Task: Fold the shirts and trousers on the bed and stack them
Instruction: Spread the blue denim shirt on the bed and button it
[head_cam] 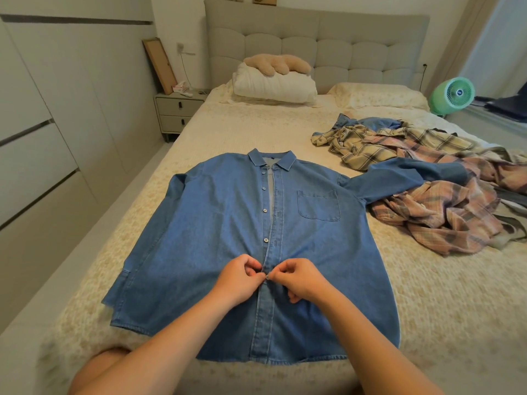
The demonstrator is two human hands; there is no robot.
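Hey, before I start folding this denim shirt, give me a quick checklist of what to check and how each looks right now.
1. Denim shirt lies flat, front up on the bed: ok.
2. Front buttoned: not ok, the left hand and right hand pinch the front edges at a lower button; upper buttons look undone.
3. Collar spread flat: ok.
4. Right-side sleeve clear of other clothes: not ok, it runs to the plaid shirts.
5. Left-side sleeve laid along the body: ok.
6. Folded stack started: cannot tell, none in view.
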